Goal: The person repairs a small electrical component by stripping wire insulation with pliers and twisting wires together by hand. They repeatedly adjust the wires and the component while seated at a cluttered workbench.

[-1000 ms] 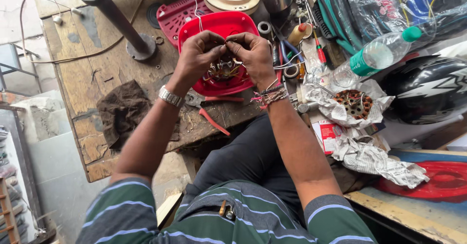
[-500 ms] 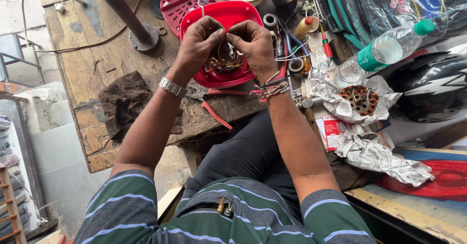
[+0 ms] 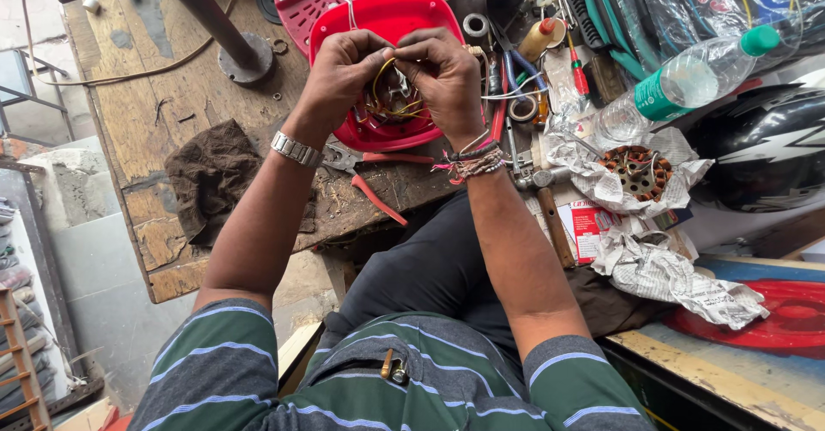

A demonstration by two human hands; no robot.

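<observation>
Both my hands meet over a red plastic housing lying on a worn wooden bench. My left hand, with a metal watch on its wrist, and my right hand, with thread bands on its wrist, pinch thin yellow and red wires that rise from the motor winding inside the housing. The fingertips of both hands touch each other above the wires. Most of the winding is hidden under my fingers.
A brown rag lies on the bench at the left, near a metal pole with a round base. To the right sit a copper stator on crumpled newspaper, a plastic water bottle, a black helmet, tape rolls and hand tools.
The view has drifted a little, so the bench sits lower in the picture. My hands stay over the red housing and have drawn closer together on the wires.
</observation>
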